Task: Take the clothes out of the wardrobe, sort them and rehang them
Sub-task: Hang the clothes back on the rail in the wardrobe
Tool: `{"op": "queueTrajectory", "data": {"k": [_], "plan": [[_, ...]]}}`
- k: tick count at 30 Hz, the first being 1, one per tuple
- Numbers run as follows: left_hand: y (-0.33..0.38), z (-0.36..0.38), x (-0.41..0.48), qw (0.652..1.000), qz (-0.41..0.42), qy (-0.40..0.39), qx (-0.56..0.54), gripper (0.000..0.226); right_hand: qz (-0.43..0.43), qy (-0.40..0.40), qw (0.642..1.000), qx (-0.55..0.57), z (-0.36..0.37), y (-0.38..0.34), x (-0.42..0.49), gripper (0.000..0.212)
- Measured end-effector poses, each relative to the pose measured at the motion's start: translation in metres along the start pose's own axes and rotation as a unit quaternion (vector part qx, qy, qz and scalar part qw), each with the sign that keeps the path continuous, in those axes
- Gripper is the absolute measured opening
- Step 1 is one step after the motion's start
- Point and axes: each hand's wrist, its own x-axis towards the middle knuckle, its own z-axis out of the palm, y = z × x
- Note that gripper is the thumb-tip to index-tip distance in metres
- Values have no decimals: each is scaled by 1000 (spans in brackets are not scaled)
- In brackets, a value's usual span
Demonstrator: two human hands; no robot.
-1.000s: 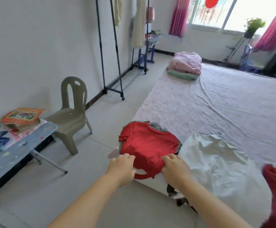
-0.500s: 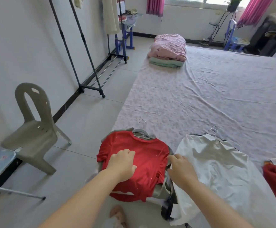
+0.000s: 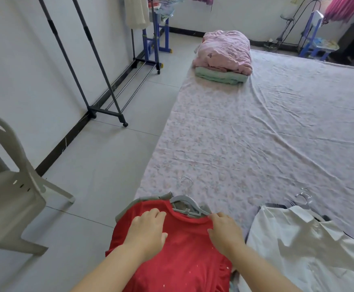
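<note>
Now, at the near edge of the bed [image 3: 256, 133].
Rack [image 3: 100, 81] and chair [image 3: 9, 186] stand on the floor to its left. A white shirt [image 3: 308, 249] lies beside the red shirt [image 3: 182, 260], a hanger [image 3: 184, 202] at its collar; the left hand [image 3: 146, 228] rests flat on it; the right hand [image 3: 226, 230] bends at the collar, whether pinching I cannot tell.

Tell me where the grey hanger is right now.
Head view, bottom centre: the grey hanger lies on the bed at the collar of the red shirt, just beyond the right hand and left of the white shirt.
</note>
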Motion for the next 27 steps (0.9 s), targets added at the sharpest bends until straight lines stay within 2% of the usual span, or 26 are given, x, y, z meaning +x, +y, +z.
{"op": "queueTrajectory", "data": {"k": [7,12,19,23,25,27], "plan": [[-27,64,85,1000,-11,5,-10,49,-4,5,1000,-26,66,3,123,29],[-38,107,116,999,-15,4,-29,48,6,8,999,-30,108,15,165,26],[-50,131,121,999,-27,1,-44,49,-7,48,997,-53,127,19,175,20],[-50,120,119,998,-30,31,-55,52,-13,108,993,-40,114,11,156,20],[-50,107,114,996,-30,55,-62,54,-47,153,987,2,95,4,139,20],[-50,90,105,993,-38,80,-72,56,-112,191,975,32,69,-9,118,31]]}}
